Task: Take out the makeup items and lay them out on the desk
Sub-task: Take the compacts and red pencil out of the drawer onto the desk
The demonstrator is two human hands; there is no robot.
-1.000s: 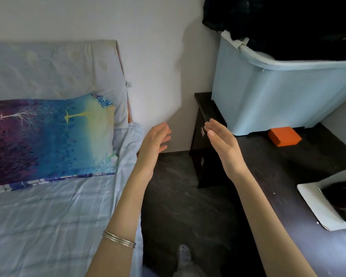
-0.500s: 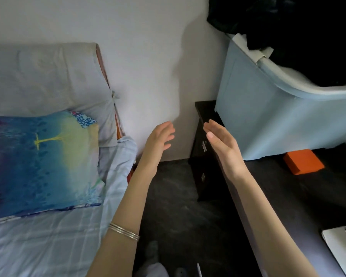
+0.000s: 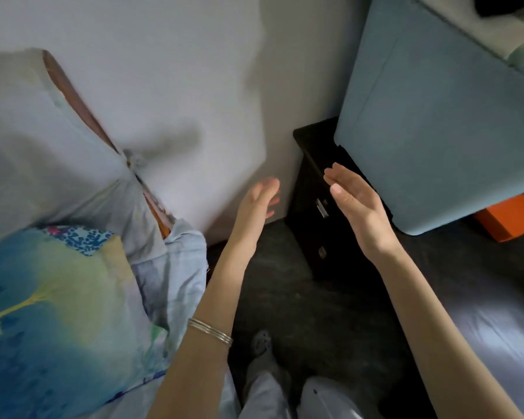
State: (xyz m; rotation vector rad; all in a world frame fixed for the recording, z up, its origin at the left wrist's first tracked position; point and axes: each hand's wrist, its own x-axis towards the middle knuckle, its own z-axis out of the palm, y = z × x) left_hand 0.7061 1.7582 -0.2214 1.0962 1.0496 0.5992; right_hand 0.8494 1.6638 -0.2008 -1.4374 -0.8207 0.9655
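Note:
No makeup item shows in the head view. My left hand (image 3: 256, 204) is held out over the dark floor gap between the bed and the desk, fingers apart and holding nothing. My right hand (image 3: 356, 207) is raised beside it, palm facing left, fingers straight and apart, in front of the dark desk (image 3: 312, 164) and its drawer handles (image 3: 322, 208). A silver bracelet (image 3: 211, 331) circles my left forearm.
A large pale blue storage bin (image 3: 436, 131) stands on the desk at the right, with an orange box (image 3: 505, 219) beside it. A bed with a blue and yellow pillow (image 3: 52, 313) fills the left. My legs and a slipper (image 3: 262, 343) show below.
The view has swung right and tilted down, so the bed slid left and the bin grew larger. Both hands stay held out and apart, holding nothing. The white tray at the right has left the frame.

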